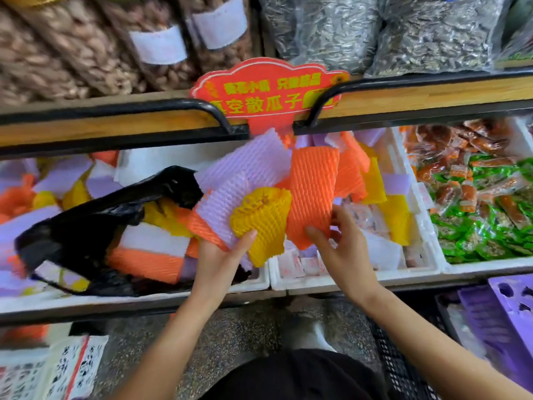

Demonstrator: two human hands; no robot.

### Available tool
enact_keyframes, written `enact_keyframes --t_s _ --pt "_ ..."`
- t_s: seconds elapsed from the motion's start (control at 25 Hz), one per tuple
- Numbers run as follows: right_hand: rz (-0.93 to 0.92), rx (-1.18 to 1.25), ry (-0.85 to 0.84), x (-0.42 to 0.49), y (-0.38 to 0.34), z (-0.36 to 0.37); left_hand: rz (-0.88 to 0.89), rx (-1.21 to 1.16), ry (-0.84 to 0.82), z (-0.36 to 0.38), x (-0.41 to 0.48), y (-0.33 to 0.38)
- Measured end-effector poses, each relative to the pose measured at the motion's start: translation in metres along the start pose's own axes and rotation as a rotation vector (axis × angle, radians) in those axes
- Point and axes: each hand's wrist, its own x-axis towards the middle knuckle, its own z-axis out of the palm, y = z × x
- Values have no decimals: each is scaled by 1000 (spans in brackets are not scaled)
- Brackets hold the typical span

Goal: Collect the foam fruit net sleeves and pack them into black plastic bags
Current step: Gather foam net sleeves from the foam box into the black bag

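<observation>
Facing the "真空散瓜子" sign (268,93), left fingers (248,237) grip yellow sleeve (265,220); right fingers (315,234) pinch orange sleeve (311,192).

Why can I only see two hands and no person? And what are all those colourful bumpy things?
The camera sits on the person's head and looks down, so you see what they see. The bumpy things are soft foam net sleeves for fruit; many lie in white foam boxes in a shop. The left hand grips a bunch, a yellow sleeve in front, purple ones behind. The right hand pinches the bottom of an orange sleeve. A black plastic bag lies among the sleeves in the left box. Snack packets sit at the right.
</observation>
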Motion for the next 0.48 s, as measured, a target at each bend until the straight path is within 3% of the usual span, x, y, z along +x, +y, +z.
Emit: enact_keyframes --t_s 0.32,0.48 --pt "-88 93 -269 -45 -40 118 19 119 244 -130 -42 1" --pt "2 -84 -485 -37 -24 171 -1 142 342 -183 -44 -14"
